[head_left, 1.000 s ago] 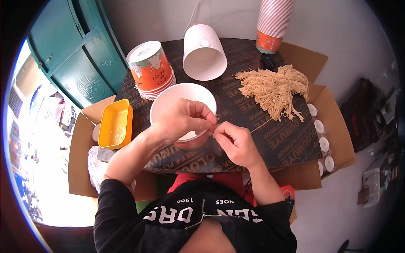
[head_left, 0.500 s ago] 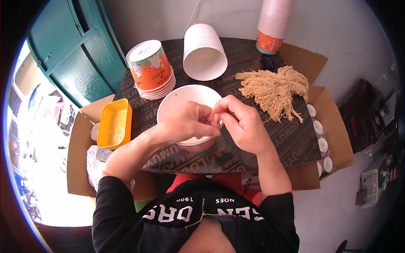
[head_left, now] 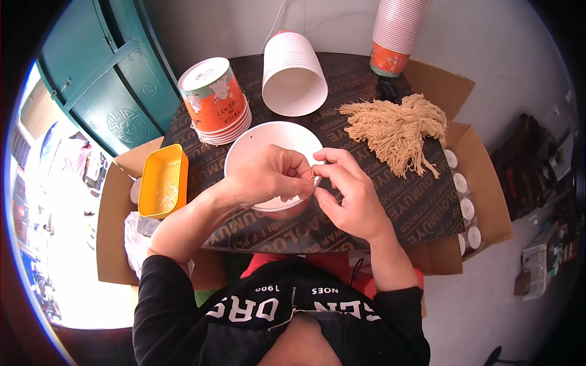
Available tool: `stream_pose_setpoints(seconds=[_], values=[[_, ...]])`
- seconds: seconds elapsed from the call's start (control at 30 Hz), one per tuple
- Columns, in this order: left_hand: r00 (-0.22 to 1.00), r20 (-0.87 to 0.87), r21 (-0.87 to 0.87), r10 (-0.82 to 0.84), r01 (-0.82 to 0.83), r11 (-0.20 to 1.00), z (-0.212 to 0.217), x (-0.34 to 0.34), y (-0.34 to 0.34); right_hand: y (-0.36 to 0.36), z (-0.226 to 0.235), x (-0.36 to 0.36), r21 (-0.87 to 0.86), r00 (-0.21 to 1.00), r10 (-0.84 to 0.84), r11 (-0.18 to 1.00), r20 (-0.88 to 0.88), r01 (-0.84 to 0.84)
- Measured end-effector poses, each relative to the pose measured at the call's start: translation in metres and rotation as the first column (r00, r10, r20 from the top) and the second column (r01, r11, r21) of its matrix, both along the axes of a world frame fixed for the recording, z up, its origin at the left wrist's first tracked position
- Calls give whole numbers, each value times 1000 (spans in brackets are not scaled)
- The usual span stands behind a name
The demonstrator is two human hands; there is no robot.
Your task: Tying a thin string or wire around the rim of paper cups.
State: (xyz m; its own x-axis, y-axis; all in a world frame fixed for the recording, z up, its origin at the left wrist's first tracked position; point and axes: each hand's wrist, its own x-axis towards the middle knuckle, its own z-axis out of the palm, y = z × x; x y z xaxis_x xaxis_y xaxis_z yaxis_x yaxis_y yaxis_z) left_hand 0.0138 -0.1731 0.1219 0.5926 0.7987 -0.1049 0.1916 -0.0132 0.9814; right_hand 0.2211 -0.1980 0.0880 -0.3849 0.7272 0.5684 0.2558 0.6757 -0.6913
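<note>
My left hand [head_left: 268, 177] rests over the near rim of a white paper cup [head_left: 262, 137] that stands open side up on the dark board [head_left: 415, 207]. Its fingertips pinch a thin beige string at the cup's rim. My right hand [head_left: 348, 195] meets it from the right, thumb and forefinger closed on the same string right at the rim. The string itself is mostly hidden by the fingers. A pile of beige strings [head_left: 397, 128] lies to the right of the cup.
A stack of orange printed cups [head_left: 213, 100] lies tilted at the back left. A stack of white cups [head_left: 293, 73] lies on its side, and another tall stack [head_left: 397, 30] stands at the back right. A yellow tray [head_left: 162, 180] sits in the cardboard box [head_left: 113, 244] on the left. Small white caps [head_left: 467, 207] line the right side.
My right hand has come in from the right, where it held the string stretched out, and now touches my left hand at the cup's rim. The left hand has barely moved.
</note>
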Motion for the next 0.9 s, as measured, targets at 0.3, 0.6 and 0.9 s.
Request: stream_pose_setpoints(seconds=[0.3,0.6,0.9], values=[[993,29,7,114,-114,993,-2,0,-4,2,-13,-11,152,995,-66,986,-73,76],[992,-44,55,120,-117,992,3,0,-4,-5,-14,-11,231,993,-101,967,-55,111],[985,-97,153,141,-125,980,-2,1,-5,4,-25,-8,191,986,-113,972,-118,135]])
